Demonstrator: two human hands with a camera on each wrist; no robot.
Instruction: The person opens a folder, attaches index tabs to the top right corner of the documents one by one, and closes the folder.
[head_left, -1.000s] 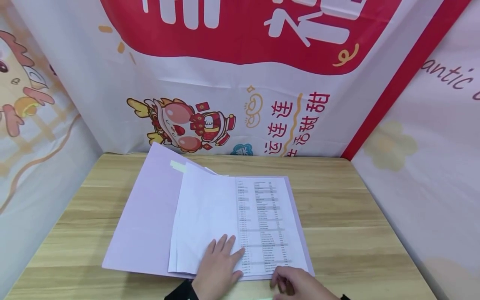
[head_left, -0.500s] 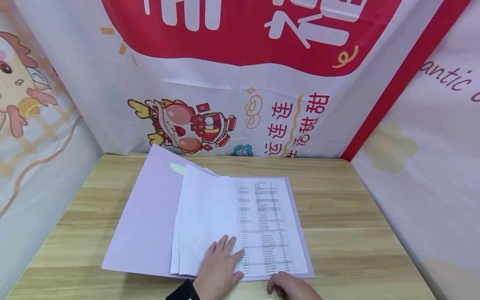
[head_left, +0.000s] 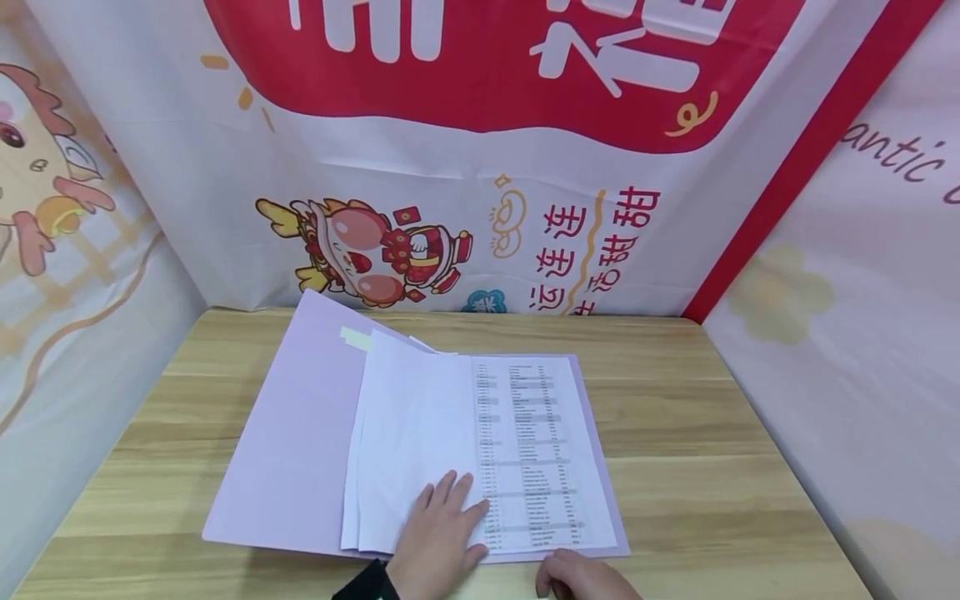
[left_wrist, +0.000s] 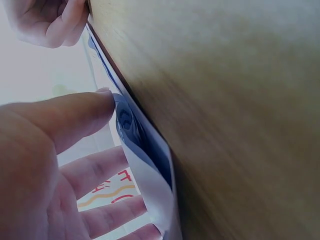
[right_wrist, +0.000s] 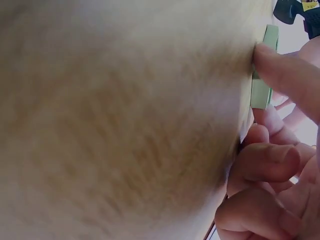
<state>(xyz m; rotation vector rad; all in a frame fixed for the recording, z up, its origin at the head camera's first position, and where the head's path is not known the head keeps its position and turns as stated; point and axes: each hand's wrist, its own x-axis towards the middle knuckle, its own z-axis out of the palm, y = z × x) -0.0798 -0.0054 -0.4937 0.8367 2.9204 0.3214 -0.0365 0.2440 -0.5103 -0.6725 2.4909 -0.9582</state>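
Observation:
A lilac folder (head_left: 292,467) lies open on the table, holding white sheets. The right-hand sheet (head_left: 532,450) bears printed rows with grey bands; the turned sheets (head_left: 416,417) on the left look blank. My left hand (head_left: 437,533) rests on the papers near the fold with its fingers spread. In the left wrist view, its thumb (left_wrist: 85,117) touches the curled paper edge. My right hand (head_left: 583,575) is at the folder's lower right edge, fingers curled. Its thumb and a finger pinch a small pale green block (right_wrist: 261,92), perhaps a sticky-note pad, partly hidden by the thumb.
A pale green strip (head_left: 356,337) is stuck inside the folder's cover near the top. The wooden table (head_left: 697,467) extends on both sides of the folder. A printed cloth (head_left: 420,150) hangs at the back, with more cloth (head_left: 847,275) at the sides.
My right hand has drawn slightly downward, toward the frame's bottom edge. The lower left edge of the turned sheets has shifted a little to the right. My left hand stays in place.

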